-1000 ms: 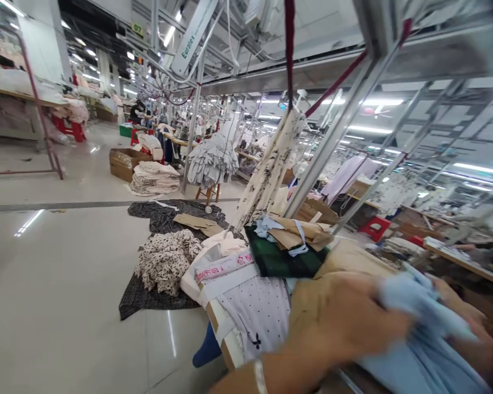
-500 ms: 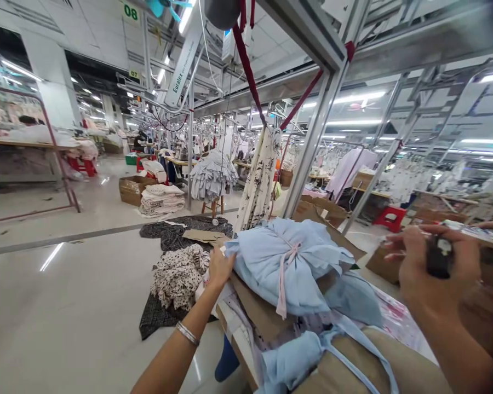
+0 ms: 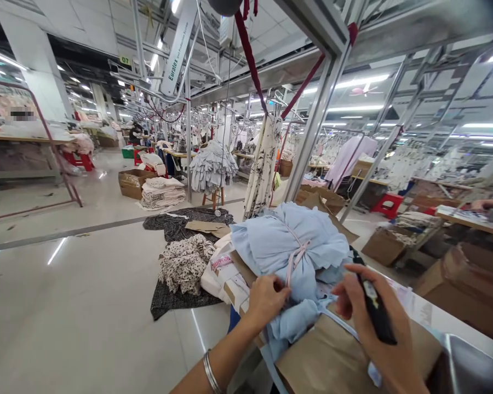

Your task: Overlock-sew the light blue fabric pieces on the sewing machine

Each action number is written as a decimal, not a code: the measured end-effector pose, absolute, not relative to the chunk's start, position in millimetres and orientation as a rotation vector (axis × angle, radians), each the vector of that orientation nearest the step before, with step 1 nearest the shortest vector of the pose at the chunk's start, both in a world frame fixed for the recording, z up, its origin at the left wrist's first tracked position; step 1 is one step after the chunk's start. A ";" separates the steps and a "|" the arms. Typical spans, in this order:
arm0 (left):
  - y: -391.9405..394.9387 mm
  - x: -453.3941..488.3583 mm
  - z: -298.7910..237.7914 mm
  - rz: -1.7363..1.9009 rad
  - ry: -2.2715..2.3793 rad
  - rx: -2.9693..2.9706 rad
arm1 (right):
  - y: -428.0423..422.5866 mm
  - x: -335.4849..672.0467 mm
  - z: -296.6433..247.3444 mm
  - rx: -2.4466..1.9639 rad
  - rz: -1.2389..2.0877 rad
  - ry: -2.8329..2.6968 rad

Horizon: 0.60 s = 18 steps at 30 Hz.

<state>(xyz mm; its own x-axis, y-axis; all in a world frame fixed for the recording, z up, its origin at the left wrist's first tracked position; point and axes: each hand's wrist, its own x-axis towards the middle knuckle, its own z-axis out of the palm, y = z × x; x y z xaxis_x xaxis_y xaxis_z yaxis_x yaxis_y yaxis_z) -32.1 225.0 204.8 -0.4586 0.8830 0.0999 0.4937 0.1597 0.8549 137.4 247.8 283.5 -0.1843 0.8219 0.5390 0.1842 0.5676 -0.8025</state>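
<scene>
A tied bundle of light blue fabric (image 3: 287,241), bound with a pale pink strip, rests on a pile of cardboard and cloth at the table's end. My left hand (image 3: 265,298), a bangle on its wrist, is closed on the blue fabric at the bundle's lower front, by the pink tie. My right hand (image 3: 378,323) is wrapped round a small black tool (image 3: 376,312) and hovers close to the bundle's right side. A brown cardboard sheet (image 3: 332,355) with blue strips lies under both hands.
Spotted cloth (image 3: 184,265) lies on dark fabric on the glossy floor to the left. A slanted metal post (image 3: 312,128) rises behind the bundle, with hanging garments (image 3: 263,167) beside it. Cardboard boxes (image 3: 384,246) and a red stool (image 3: 388,203) stand at right. Another person's hand (image 3: 482,204) rests on a far table.
My left hand has come back from the bundle's far left edge to its lower front. My right hand with the black tool has dropped down and in toward the bundle.
</scene>
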 end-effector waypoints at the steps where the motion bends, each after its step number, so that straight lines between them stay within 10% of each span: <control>1: 224.1 -31.2 199.8 1.230 1.999 1.299 | 243.7 142.2 274.0 -0.876 0.707 -1.699; 18: 171.5 41.7 245.7 1.279 0.963 1.000 | 205.8 175.8 250.6 -1.129 0.688 -1.935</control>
